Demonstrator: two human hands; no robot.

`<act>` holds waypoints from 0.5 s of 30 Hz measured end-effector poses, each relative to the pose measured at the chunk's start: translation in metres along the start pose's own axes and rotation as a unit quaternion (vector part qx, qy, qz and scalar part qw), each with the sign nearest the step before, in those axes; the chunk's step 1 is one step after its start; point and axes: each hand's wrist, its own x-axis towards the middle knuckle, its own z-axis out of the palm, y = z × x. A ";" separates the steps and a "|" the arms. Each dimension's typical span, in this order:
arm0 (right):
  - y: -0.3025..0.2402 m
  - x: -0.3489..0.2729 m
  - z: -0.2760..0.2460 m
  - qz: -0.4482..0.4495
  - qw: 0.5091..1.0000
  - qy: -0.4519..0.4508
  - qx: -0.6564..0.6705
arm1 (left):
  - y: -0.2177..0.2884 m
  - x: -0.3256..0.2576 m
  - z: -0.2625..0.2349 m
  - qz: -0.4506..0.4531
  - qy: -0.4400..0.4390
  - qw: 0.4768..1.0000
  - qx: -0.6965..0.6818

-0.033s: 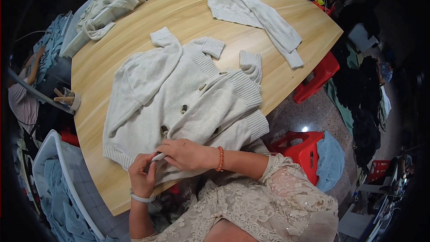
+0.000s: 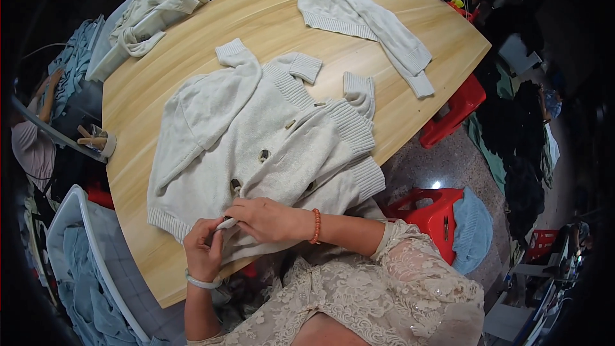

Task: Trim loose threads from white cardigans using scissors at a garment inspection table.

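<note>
A cream knitted cardigan (image 2: 211, 118) is spread over the near part of the table, with large dark buttons (image 2: 264, 155) down its front. Both my hands are at its near edge, close together. My left hand (image 2: 204, 250), with a pale bangle at the wrist, pinches a fold of the cardigan's edge between thumb and fingers. From the right, my right hand (image 2: 266, 219) grips the same fold, its fingertips bent down against the cloth. A small dark spot shows between the fingertips; I cannot make out what it is.
Another cream knit garment (image 2: 365, 13) lies at the table's far side. White bins of knitwear stand at far left (image 2: 96, 64) and near left (image 2: 106, 282). Red stools (image 2: 426, 214) stand right of the wooden table (image 2: 256, 13), one bearing blue knitwear (image 2: 473, 227). Someone's arm (image 2: 48, 99) shows at left.
</note>
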 end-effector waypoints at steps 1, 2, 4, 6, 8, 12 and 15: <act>0.001 0.000 0.001 -0.001 1.000 -0.001 0.001 | -0.003 0.000 -0.001 -0.015 -0.004 1.000 -0.025; 0.003 -0.001 0.003 0.007 1.000 0.000 0.003 | -0.004 0.001 0.000 -0.015 -0.004 1.000 -0.024; 0.003 -0.001 0.005 0.015 1.000 0.002 0.005 | -0.005 0.002 0.001 0.002 0.008 0.999 -0.042; 0.003 -0.002 0.008 0.014 1.000 0.016 -0.010 | -0.003 0.001 0.002 0.005 0.016 0.999 -0.035; 0.003 -0.002 0.009 0.010 1.000 0.016 -0.013 | -0.003 0.000 0.002 0.008 0.025 0.999 -0.028; 0.002 -0.004 0.009 -0.014 0.999 0.016 -0.027 | -0.004 0.001 0.001 0.034 0.022 0.999 -0.009; 0.001 -0.007 0.006 -0.037 0.999 -0.012 -0.034 | -0.004 0.001 0.003 0.039 -0.002 0.999 -0.003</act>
